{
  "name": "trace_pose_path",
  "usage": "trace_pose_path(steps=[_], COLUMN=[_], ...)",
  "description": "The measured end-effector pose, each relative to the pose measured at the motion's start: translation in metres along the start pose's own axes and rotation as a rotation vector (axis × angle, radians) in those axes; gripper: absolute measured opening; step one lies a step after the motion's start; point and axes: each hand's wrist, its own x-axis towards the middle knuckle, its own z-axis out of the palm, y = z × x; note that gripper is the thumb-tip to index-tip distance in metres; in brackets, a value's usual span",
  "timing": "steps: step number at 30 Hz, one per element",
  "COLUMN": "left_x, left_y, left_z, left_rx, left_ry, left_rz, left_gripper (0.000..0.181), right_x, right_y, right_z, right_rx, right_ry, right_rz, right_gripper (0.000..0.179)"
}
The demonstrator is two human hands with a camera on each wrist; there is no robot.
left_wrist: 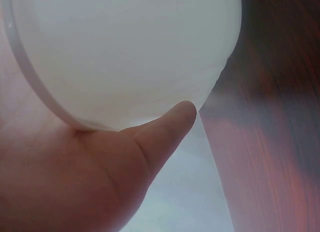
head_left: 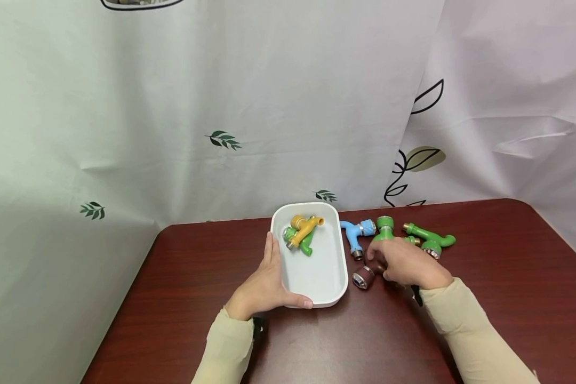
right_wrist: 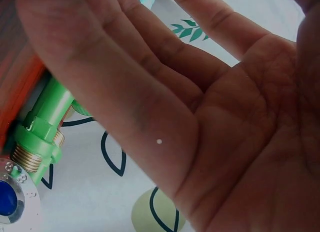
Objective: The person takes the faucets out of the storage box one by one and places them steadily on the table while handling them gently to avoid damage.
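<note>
Sleeves (head_left: 465, 325) lie before the tray (head_left: 324, 272); left hand (head_left: 266, 280) spreads wide against it. Right of it, right hand (head_left: 410, 261) curves over brown tap (head_left: 366, 274), grip unclear: likely stiff; pinch mid-body.

Pale cream long sleeves (head_left: 465, 333) are worn, lightly wrinkled toward the hands; beside each cuff (head_left: 236, 326), something small and black (head_left: 257, 327) is partly seen.
</note>
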Motion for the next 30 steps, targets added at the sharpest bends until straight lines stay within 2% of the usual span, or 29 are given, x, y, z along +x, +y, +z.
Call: trace_pose_path(steps=[21, 30], left_x=[0.0002, 0.0], left_y=[-0.0003, -0.0002], left_z=[0.0007, 0.0007], left_rx=[-0.007, -0.003], left_ry=[0.001, 0.002], left_rz=[-0.008, -0.008], left_gripper=[0.158, 0.158], right_x=[0.0007, 0.0003], right_y=[0.0033, 0.0017], right_z=[0.0061, 0.0067], right_rx=[0.038, 0.034], right_ry=[0.019, -0.014], right_rz=[-0.031, 0.024], right_gripper=[0.041, 0.04])
